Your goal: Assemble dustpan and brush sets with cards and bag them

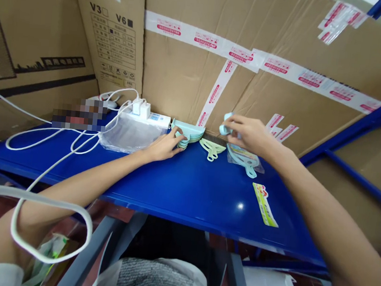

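My left hand (pixel 166 147) is closed around the handle end of a stack of small pale blue and green dustpans (pixel 191 130) at the back of the blue table. Raised near the cardboard wall, my right hand (pixel 245 131) pinches a small light blue object (pixel 224 127); the fingers cover part of it, and its kind is unclear. Between the hands lies a pale green mini brush (pixel 211 147) with dark bristles. Below my right hand, a light blue dustpan (pixel 243 158) rests with a clear plastic wrapper and a printed card.
A yellow-green printed card (pixel 265 205) lies on the blue table (pixel 179 187) at right. Clear plastic bags (pixel 131 132), a white power strip (pixel 159 120) and looping white cables (pixel 44 169) occupy the left. Taped cardboard (pixel 191 66) stands behind; a blue frame (pixel 357 127) borders the right.
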### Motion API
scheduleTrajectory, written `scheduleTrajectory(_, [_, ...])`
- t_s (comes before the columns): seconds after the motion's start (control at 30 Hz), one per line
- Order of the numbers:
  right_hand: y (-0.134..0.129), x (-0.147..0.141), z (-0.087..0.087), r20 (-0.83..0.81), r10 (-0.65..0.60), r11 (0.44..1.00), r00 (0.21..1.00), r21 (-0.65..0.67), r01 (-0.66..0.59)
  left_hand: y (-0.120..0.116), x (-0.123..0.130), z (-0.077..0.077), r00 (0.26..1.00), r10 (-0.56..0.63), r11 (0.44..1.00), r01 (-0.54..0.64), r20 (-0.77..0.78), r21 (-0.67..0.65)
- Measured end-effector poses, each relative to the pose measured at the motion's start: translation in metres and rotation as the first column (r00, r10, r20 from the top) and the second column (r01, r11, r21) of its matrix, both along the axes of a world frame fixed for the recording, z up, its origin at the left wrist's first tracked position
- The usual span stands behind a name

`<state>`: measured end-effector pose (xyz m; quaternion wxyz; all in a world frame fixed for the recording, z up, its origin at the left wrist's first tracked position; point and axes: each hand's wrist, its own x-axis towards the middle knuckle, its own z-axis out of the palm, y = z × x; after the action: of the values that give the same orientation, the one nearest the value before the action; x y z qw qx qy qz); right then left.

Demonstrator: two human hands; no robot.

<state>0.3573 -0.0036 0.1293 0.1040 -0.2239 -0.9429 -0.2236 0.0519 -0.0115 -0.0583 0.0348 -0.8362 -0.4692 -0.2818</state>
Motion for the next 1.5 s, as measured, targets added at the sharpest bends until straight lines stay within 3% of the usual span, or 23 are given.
scheduleTrajectory(0.1, [0.021,-0.007,-0.038,0.323,-0.075,0.997,0.944,0.035,0.068,0.000,-0.001,0.001,1.000,-0.007,1.000,0.007,-0.001,-0.022])
scheduleTrajectory(0.2, [0.024,-0.010,-0.075,0.500,-0.124,0.990,0.857,0.002,0.142,0.000,-0.001,0.000,1.000,-0.003,1.000,0.003,-0.005,-0.024])
scheduleTrajectory(0.3, [0.023,-0.007,-0.098,0.497,-0.163,0.977,0.852,-0.041,0.211,0.001,-0.001,-0.001,1.000,-0.014,1.000,0.014,-0.010,-0.008])
scheduleTrajectory(0.43, [0.031,0.007,-0.115,0.378,-0.187,0.961,0.907,-0.123,0.249,0.001,-0.001,-0.001,1.000,-0.015,1.000,0.014,-0.013,-0.011])
scheduleTrajectory(0.57, [0.036,0.021,-0.123,0.221,-0.187,0.948,0.957,-0.215,0.235,-0.001,-0.001,0.001,1.000,-0.007,1.000,0.006,-0.020,-0.028])
scheduleTrajectory(0.7, [0.018,0.019,-0.125,0.116,-0.267,0.933,0.957,-0.216,0.287,-0.002,0.000,0.001,1.000,-0.001,1.000,0.001,-0.017,-0.031])
scheduleTrajectory(0.83, [0.001,0.008,-0.130,0.178,-0.338,0.911,0.924,-0.186,0.369,-0.002,0.001,0.001,1.000,-0.002,1.000,0.002,0.012,-0.020])
scheduleTrajectory(1.03, [0.007,-0.005,-0.142,0.210,-0.389,0.875,0.897,-0.219,0.431,-0.002,0.001,0.001,1.000,-0.011,0.999,0.011,0.006,-0.037])
scheduleTrajectory(1.17, [0.005,-0.008,-0.139,0.212,-0.412,0.856,0.886,-0.244,0.456,-0.002,0.001,0.000,1.000,-0.007,0.999,0.008,0.011,-0.042])
scheduleTrajectory(1.33, [-0.005,-0.008,-0.135,0.226,-0.503,0.793,0.834,-0.262,0.550,-0.002,0.001,0.000,1.000,-0.014,0.999,0.014,0.014,-0.043])
scheduleTrajectory(1.5, [-0.001,-0.012,-0.139,0.197,-0.516,0.789,0.834,-0.271,0.552,-0.003,0.001,0.001,1.000,-0.014,0.999,0.015,0.017,-0.035])
